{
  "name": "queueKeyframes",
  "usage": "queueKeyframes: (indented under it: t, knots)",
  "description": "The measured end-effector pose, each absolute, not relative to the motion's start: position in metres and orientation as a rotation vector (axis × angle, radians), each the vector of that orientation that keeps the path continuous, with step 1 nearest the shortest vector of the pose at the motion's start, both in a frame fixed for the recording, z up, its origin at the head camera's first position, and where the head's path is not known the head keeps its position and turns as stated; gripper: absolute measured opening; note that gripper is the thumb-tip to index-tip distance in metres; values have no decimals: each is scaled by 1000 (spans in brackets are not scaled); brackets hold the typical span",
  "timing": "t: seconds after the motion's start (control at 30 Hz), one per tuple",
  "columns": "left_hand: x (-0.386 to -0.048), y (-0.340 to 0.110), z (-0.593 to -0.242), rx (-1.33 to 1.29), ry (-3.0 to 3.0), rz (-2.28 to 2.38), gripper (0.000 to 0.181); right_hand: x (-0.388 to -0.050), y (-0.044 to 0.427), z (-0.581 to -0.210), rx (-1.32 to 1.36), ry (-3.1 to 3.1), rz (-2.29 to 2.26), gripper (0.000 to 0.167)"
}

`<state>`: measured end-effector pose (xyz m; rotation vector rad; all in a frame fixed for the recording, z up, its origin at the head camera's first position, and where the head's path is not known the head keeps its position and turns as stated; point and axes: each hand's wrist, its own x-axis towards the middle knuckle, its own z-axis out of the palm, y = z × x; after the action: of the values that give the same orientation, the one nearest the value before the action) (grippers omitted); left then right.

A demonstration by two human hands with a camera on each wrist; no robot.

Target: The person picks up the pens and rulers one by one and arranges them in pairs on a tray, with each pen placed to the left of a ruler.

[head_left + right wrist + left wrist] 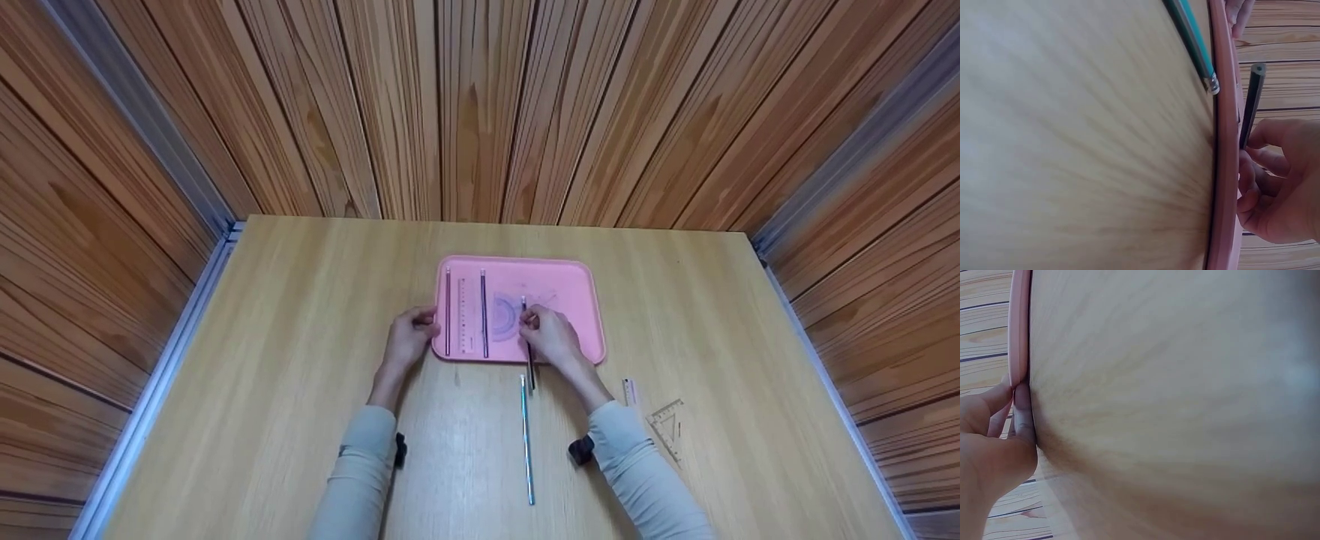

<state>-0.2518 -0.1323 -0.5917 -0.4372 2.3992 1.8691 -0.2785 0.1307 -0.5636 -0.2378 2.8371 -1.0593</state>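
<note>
A pink tray [581, 300] holds a reddish pencil [448, 311] at its left, a clear ruler [466, 315], a dark pencil [484, 313] and a clear protractor [504, 316]. My left hand [409, 337] grips the tray's left rim; in the left wrist view its thumb and fingers [1023, 413] pinch the pink edge [1019, 326]. With my right hand [553, 334] I pinch another dark pencil [531, 367] over the tray's right half, its lower end reaching past the front rim. In the right wrist view that pencil [1252, 101] sticks up from the fingers of the right hand [1280, 180].
A teal pencil [527, 442] lies on the wooden table [285, 390] in front of the tray, its eraser end near the rim. Beside my right forearm lie a small ruler [629, 391] and a clear triangle [666, 424]. Wooden panels [480, 112] stand behind and at both sides.
</note>
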Motion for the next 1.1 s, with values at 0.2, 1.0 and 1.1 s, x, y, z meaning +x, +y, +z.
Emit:
queueKeyframes:
  t: [0.2,1.0,1.1]
  knots:
    - [-249,-132,-592,-404,2416,1890,36,-290,130,-567,-223,2860,-1039,19]
    - [-249,-132,-590,-418,2416,1878,36,-315,127,-572,-267,2960,-1018,24]
    - [-250,-132,-590,-400,2427,1885,36,-316,126,-571,-305,2955,-955,26]
